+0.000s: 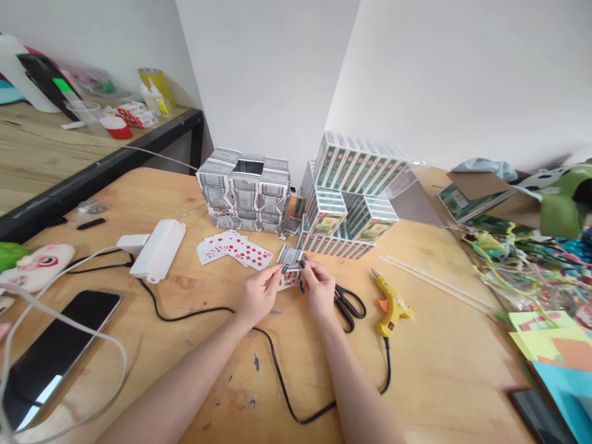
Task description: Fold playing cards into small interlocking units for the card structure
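Both hands meet near the middle of the wooden table. My left hand (260, 292) pinches the left side of a playing card (290, 277) that shows a face figure. On its right side, my right hand (319, 288) has its fingers closed at the card's edge. A patterned card back (290, 255) lies just beyond the fingertips. Black-handled scissors (350, 305) rest beside my right hand. Red-suited cards (234, 248) are spread to the left, in front of a box-like structure made of cards (250, 192). A yellow glue gun (391, 305) lies to the right.
Stacked card boxes (348, 197) stand behind the hands. At the left are a white power strip (160, 250) and a large phone (60, 351). A black cable (277, 364) crosses in front, under the forearms. Clear sticks (435, 283), yarn and coloured paper (550, 336) lie right.
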The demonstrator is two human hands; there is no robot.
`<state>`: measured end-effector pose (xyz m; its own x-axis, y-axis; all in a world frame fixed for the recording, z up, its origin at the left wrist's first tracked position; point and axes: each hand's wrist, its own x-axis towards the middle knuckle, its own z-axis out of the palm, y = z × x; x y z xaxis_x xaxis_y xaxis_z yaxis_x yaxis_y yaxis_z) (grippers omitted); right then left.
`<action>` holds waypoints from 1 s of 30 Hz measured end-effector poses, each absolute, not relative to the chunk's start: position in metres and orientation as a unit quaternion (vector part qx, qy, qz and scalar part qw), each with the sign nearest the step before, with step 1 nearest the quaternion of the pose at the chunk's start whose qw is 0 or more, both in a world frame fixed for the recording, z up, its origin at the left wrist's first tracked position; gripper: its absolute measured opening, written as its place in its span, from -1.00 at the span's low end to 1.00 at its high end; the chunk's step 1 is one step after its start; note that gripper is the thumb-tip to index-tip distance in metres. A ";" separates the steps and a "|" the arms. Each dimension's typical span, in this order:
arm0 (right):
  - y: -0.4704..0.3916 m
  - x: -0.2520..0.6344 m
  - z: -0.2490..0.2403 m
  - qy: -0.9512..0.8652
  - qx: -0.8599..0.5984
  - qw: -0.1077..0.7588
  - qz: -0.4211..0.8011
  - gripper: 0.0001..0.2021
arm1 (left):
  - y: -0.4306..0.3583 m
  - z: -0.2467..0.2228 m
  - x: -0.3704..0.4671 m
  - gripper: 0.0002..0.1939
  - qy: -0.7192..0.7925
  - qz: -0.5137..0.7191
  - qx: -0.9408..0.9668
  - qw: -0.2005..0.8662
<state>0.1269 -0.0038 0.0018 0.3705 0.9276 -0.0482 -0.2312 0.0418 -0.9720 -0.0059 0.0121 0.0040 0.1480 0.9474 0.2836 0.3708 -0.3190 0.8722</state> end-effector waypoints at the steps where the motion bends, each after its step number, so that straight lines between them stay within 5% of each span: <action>1: -0.004 0.128 0.002 -0.334 -0.522 0.637 0.459 -0.75 | 0.012 0.004 -0.006 -0.72 0.485 0.439 0.679 0.331; 12: -0.004 0.125 0.003 -0.415 -0.515 0.545 0.515 -0.64 | 0.026 0.001 -0.008 -0.68 0.470 0.454 0.632 0.417; 22: -0.001 0.123 0.000 -0.337 -0.476 0.583 0.566 -0.67 | 0.035 0.000 -0.007 -0.55 0.488 0.491 0.466 0.551; 30: -0.001 0.131 -0.002 -0.389 -0.537 0.594 0.455 -0.74 | 0.035 -0.003 -0.008 -0.61 0.461 0.445 0.479 0.600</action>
